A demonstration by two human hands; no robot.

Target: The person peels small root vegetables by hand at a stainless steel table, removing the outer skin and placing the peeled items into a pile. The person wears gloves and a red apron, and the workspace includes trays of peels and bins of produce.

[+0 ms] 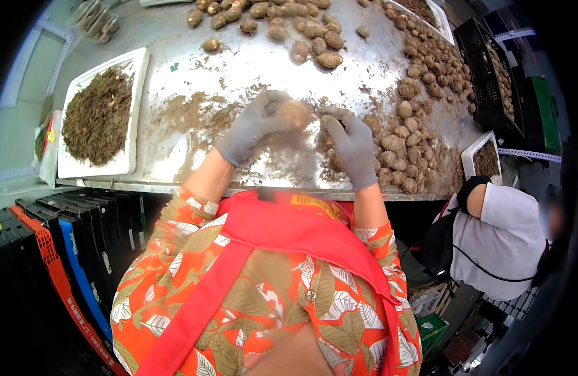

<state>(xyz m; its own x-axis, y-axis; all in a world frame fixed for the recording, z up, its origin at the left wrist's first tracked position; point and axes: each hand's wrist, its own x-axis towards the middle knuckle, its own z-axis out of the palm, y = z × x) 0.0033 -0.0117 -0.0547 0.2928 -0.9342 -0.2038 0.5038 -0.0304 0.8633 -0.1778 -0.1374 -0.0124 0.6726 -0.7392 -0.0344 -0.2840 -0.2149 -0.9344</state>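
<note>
Small brown taro corms lie loose on a metal worktable [185, 61]. My left hand [253, 127], in a grey glove, is shut on a taro corm [293, 115], blurred and paler than the others. Just right of that corm is my right hand [352, 141], in a matching glove, its fingers bent toward it. Whether the right fingers hold anything I cannot tell. Beside the right hand, a heap of taro corms [406, 157] runs back along the table's right side. Another group of taro corms [312, 30] lies at the far side. Brown peelings and soil [195, 115] cover the metal around my hands.
A white foam tray [141, 98] of brown fibrous scraps stands at left; a smaller white tray [467, 160] is at right. Black crates [482, 80] holding corms stand beyond. Folded crates [91, 221] fill the lower left. A person in a pale shirt [505, 235] is at right.
</note>
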